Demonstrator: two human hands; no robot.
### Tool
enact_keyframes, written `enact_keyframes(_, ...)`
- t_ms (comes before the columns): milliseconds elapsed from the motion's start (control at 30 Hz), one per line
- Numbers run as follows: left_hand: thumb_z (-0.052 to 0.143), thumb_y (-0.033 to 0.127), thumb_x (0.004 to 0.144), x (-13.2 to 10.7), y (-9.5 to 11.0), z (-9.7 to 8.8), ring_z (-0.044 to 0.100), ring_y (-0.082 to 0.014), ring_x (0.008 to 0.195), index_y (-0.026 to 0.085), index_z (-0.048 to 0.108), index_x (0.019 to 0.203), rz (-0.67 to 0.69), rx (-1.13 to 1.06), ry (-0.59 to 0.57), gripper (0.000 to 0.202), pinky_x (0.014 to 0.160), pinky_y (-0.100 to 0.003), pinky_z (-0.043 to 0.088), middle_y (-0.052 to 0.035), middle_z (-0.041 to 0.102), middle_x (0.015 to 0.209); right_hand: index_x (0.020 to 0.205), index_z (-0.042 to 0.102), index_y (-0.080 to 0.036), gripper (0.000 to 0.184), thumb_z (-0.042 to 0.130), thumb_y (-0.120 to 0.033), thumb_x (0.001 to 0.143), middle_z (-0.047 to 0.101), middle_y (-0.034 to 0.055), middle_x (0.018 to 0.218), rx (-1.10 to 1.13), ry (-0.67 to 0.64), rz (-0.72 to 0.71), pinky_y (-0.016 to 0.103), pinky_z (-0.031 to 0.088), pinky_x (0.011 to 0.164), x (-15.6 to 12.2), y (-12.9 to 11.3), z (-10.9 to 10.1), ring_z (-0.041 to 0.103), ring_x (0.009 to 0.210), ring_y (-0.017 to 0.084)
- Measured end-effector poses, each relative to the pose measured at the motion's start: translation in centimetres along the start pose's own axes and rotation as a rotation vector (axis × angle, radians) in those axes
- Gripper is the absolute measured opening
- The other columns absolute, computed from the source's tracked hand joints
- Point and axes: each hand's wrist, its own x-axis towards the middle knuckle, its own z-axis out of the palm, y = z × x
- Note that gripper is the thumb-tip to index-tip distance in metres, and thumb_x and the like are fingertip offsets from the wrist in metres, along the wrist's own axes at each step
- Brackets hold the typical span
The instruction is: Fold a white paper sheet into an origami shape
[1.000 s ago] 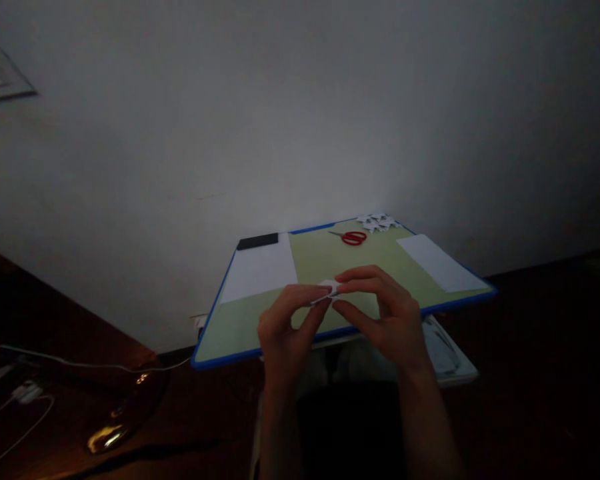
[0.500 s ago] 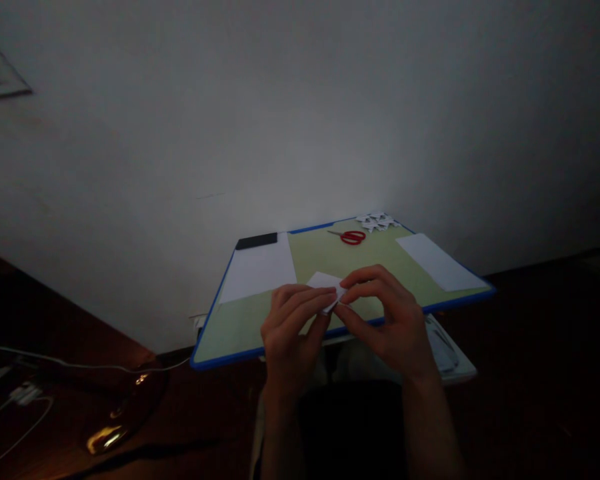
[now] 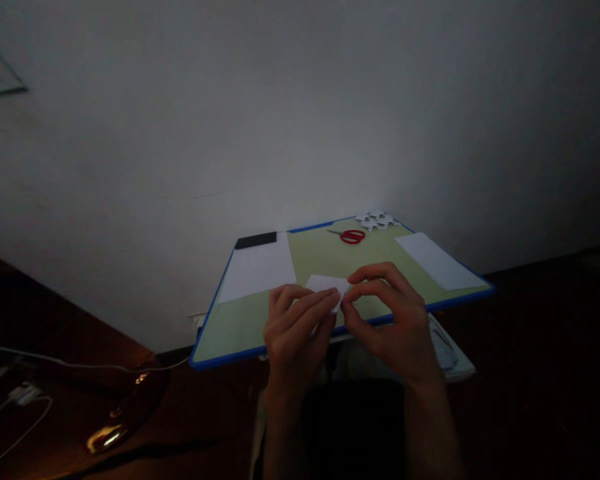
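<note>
A small folded white paper piece (image 3: 327, 285) is pinched between both hands above the near edge of a green board with a blue rim (image 3: 240, 320). My left hand (image 3: 295, 330) grips it from the left with fingers curled over it. My right hand (image 3: 393, 317) pinches its right corner between thumb and forefinger. Most of the paper is hidden behind my fingers.
On the board lie a white sheet (image 3: 258, 268) at the left, a white sheet (image 3: 436, 261) at the right, red scissors (image 3: 351, 236) and a pile of small folded paper pieces (image 3: 377, 221) at the far edge, and a black strip (image 3: 255, 240). White cables (image 3: 20, 400) trail at lower left.
The paper piece has been turned so its flat white face shows above my left fingers. Both hands shifted slightly right and closer together.
</note>
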Motion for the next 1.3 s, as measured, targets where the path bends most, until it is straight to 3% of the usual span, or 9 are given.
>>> enact_keyframes(233,0.08,0.001,0.089,0.0,0.3,0.2,0.069,-0.0204,0.086,0.022,0.078,0.113,0.005,0.001,-0.016,0.032,0.084,-0.042,0.052,-0.0027,0.087,0.103,0.089,0.067,-0.022,0.018,0.073,-0.006,0.086,0.066,0.003,0.103,0.003,0.02,0.011,0.038,0.052,0.09,0.0,0.0,0.1,0.067,0.099,0.021)
enact_keyframes(533,0.079,0.003,0.091,0.0,0.1,0.0,0.07,-0.0196,0.086,0.021,0.079,0.109,-0.06,-0.095,-0.06,0.026,0.081,-0.038,0.054,-0.003,0.085,0.099,0.099,0.067,-0.024,0.017,0.074,-0.009,0.094,0.067,0.0029,0.107,0.042,-0.084,-0.066,0.037,0.053,0.091,-0.2,1.1,-0.4,0.065,0.102,0.02)
enact_keyframes(833,0.077,0.002,0.093,0.4,0.6,-0.4,0.072,-0.0165,0.089,0.021,0.077,0.108,-0.117,-0.277,-0.032,0.024,0.08,-0.033,0.056,-0.002,0.083,0.1,0.11,0.076,-0.025,0.021,0.079,-0.013,0.093,0.069,0.0024,0.104,0.164,-0.029,-0.048,0.037,0.055,0.086,-0.2,0.8,-0.5,0.069,0.098,0.02)
enact_keyframes(1300,0.073,0.005,0.094,0.3,0.8,-0.4,0.071,-0.017,0.083,0.022,0.077,0.101,-0.262,-0.519,-0.026,0.018,0.075,-0.033,0.055,-0.0021,0.077,0.09,0.102,0.075,-0.023,0.018,0.078,-0.007,0.093,0.069,0.0006,0.098,0.278,-0.058,-0.06,0.033,0.056,0.078,0.0,0.3,-0.6,0.067,0.09,0.016)
